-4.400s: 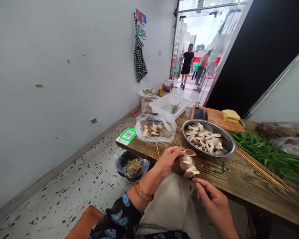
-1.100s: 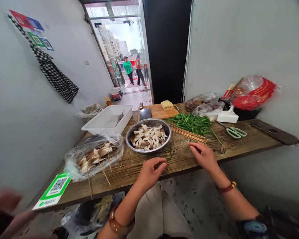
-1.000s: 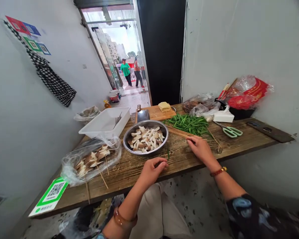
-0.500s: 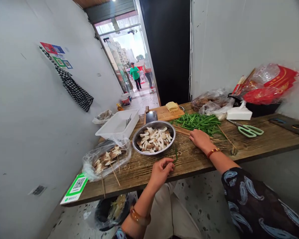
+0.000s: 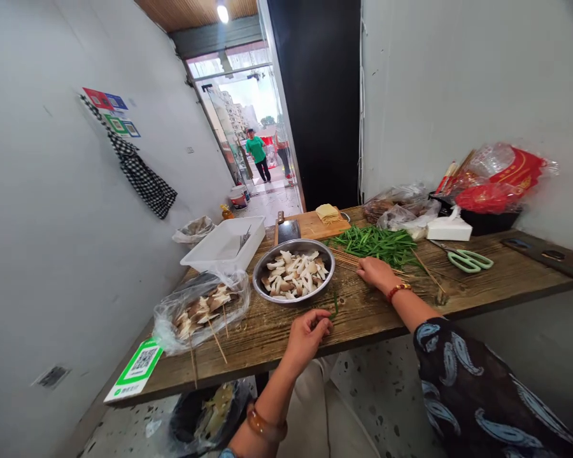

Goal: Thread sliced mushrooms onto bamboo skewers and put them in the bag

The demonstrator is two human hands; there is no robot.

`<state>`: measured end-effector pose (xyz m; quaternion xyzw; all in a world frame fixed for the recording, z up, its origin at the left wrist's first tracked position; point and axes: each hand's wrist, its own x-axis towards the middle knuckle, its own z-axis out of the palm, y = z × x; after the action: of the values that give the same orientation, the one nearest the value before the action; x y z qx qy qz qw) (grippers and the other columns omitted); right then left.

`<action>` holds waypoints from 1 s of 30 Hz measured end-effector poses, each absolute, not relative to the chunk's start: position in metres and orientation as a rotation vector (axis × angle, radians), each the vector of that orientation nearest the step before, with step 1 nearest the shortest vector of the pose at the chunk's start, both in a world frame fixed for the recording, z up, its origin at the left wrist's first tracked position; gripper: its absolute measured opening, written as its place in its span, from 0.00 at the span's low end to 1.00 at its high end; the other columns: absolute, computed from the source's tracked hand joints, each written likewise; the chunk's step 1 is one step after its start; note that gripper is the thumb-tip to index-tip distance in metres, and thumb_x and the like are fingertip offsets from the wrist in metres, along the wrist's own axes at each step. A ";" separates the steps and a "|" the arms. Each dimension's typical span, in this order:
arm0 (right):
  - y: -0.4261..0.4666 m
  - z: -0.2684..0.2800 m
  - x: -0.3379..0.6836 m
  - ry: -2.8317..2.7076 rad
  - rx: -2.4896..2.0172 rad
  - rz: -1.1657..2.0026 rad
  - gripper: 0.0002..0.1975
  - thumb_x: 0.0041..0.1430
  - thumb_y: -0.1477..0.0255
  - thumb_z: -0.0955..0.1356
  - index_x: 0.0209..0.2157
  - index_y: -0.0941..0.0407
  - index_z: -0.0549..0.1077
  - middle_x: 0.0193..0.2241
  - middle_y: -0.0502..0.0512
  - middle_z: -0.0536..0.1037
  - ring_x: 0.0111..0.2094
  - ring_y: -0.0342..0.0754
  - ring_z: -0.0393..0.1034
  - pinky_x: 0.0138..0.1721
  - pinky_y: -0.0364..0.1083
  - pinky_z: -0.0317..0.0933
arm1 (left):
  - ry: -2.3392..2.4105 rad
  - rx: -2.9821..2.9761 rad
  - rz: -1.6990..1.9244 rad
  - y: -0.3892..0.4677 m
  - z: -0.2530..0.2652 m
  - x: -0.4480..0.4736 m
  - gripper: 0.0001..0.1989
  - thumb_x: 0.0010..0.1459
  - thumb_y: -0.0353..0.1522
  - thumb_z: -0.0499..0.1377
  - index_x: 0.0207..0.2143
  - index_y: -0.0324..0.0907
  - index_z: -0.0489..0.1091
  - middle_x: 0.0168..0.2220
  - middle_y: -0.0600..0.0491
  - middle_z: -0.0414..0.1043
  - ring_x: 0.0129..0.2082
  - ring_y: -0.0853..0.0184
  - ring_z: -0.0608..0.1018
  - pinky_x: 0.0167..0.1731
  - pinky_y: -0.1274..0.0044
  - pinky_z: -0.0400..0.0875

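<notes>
My left hand (image 5: 308,334) is at the table's front edge, its fingers curled and pinched at the lower end of a thin strip of green leaf (image 5: 335,304). Farther right, my right hand (image 5: 378,273) rests palm down over a bundle of bamboo skewers (image 5: 346,257), its fingers closed on them; the fingertips are partly hidden. Between and beyond the hands stands a metal bowl (image 5: 256,284) of torn mushroom pieces (image 5: 296,275). Behind the right hand lies a heap of cut green leaves (image 5: 377,244). Mushrooms threaded on skewers (image 5: 203,312) lie on a plastic bag at the left.
A white plastic tub (image 5: 205,256), a cleaver (image 5: 288,231) and a cutting board (image 5: 310,222) with stacked yellow sheets (image 5: 328,213) stand behind the bowl. Green-handled scissors (image 5: 470,261) and a tissue pack (image 5: 449,228) lie right. A bin (image 5: 186,420) stands below the table.
The view has tilted up slightly, so the table sits lower. Both hands stay nearly where they were. In the doorway, the person in green has shifted a little.
</notes>
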<state>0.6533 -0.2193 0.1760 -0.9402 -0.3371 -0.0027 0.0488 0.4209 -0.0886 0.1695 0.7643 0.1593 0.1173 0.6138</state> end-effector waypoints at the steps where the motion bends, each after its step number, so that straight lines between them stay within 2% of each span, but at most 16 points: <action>1: -0.216 0.176 0.654 -1.045 -2.867 0.020 0.15 0.64 0.68 0.66 0.50 0.57 0.69 0.49 0.58 0.72 0.44 0.50 0.71 0.44 0.53 0.68 | 0.376 1.763 0.271 -0.089 0.168 0.420 0.13 0.52 0.36 0.58 0.37 0.36 0.72 0.28 0.49 0.75 0.25 0.71 0.72 0.22 0.81 0.62; 8: -0.216 0.170 0.648 -1.245 -2.875 0.016 0.13 0.63 0.68 0.66 0.46 0.60 0.71 0.44 0.58 0.75 0.42 0.49 0.72 0.43 0.52 0.67 | 0.350 1.760 0.303 -0.091 0.157 0.416 0.13 0.51 0.34 0.56 0.37 0.37 0.74 0.27 0.51 0.75 0.24 0.72 0.72 0.24 0.81 0.64; 10: -0.224 0.171 0.645 -1.286 -2.850 -0.043 0.09 0.64 0.74 0.64 0.42 0.64 0.73 0.39 0.63 0.77 0.40 0.51 0.73 0.42 0.51 0.64 | 0.343 1.755 0.312 -0.091 0.156 0.416 0.13 0.50 0.33 0.56 0.36 0.37 0.75 0.26 0.51 0.74 0.24 0.72 0.72 0.26 0.80 0.65; 13: -0.241 0.177 0.644 -1.286 -2.793 -0.114 0.09 0.63 0.78 0.62 0.38 0.64 0.74 0.34 0.67 0.78 0.38 0.53 0.73 0.38 0.48 0.60 | 0.325 1.722 0.319 -0.091 0.153 0.416 0.14 0.49 0.32 0.56 0.36 0.36 0.75 0.25 0.52 0.74 0.23 0.72 0.71 0.26 0.80 0.65; 17: -0.264 0.187 0.639 -1.095 -2.724 -0.265 0.14 0.63 0.75 0.60 0.46 0.62 0.72 0.43 0.70 0.77 0.42 0.53 0.73 0.37 0.46 0.59 | 0.324 1.665 0.277 -0.090 0.146 0.416 0.15 0.49 0.33 0.56 0.38 0.36 0.76 0.25 0.52 0.74 0.22 0.72 0.71 0.24 0.80 0.64; 19: -0.273 0.186 0.627 -0.926 -2.703 -0.344 0.15 0.63 0.73 0.58 0.45 0.63 0.72 0.39 0.71 0.78 0.37 0.52 0.74 0.33 0.46 0.61 | 0.317 1.668 0.267 -0.090 0.143 0.416 0.16 0.49 0.33 0.56 0.39 0.36 0.76 0.26 0.52 0.74 0.23 0.71 0.71 0.24 0.80 0.64; 21: -0.278 0.178 0.602 -0.771 -2.645 -0.388 0.16 0.63 0.69 0.58 0.42 0.61 0.73 0.31 0.67 0.80 0.27 0.51 0.74 0.27 0.46 0.61 | 0.310 1.672 0.283 -0.090 0.143 0.416 0.16 0.49 0.33 0.57 0.39 0.37 0.76 0.26 0.52 0.74 0.24 0.71 0.72 0.25 0.80 0.64; 23: -0.277 0.163 0.565 -0.606 -2.323 -0.374 0.15 0.60 0.62 0.61 0.37 0.55 0.74 0.30 0.62 0.80 0.26 0.51 0.74 0.26 0.46 0.63 | 0.311 1.634 0.311 -0.090 0.146 0.415 0.15 0.49 0.34 0.58 0.37 0.37 0.76 0.27 0.52 0.74 0.24 0.71 0.72 0.25 0.79 0.64; 25: -0.269 0.146 0.520 -0.698 -2.148 -0.260 0.15 0.57 0.58 0.63 0.34 0.53 0.74 0.29 0.57 0.80 0.27 0.51 0.74 0.28 0.45 0.65 | 0.314 1.550 0.338 -0.091 0.153 0.411 0.15 0.49 0.37 0.59 0.36 0.37 0.76 0.25 0.52 0.72 0.23 0.71 0.71 0.24 0.80 0.63; 28: -0.249 0.130 0.462 -0.812 -1.981 -0.193 0.14 0.58 0.59 0.63 0.32 0.55 0.73 0.28 0.55 0.79 0.28 0.49 0.74 0.29 0.43 0.66 | 0.316 1.403 0.371 -0.090 0.167 0.400 0.17 0.48 0.41 0.61 0.36 0.36 0.75 0.22 0.56 0.68 0.19 0.74 0.67 0.22 0.81 0.60; 30: -0.237 0.129 0.437 -0.909 -1.927 -0.118 0.13 0.60 0.62 0.62 0.29 0.55 0.72 0.25 0.53 0.77 0.25 0.46 0.72 0.28 0.40 0.65 | 0.334 1.343 0.398 -0.086 0.177 0.391 0.17 0.48 0.41 0.62 0.34 0.36 0.74 0.20 0.58 0.65 0.18 0.76 0.65 0.20 0.82 0.59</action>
<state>0.4370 -0.2373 0.1292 -0.7908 -0.3732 -0.0484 0.4827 0.3905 -0.0858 0.1773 0.6151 0.1530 0.1824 0.7517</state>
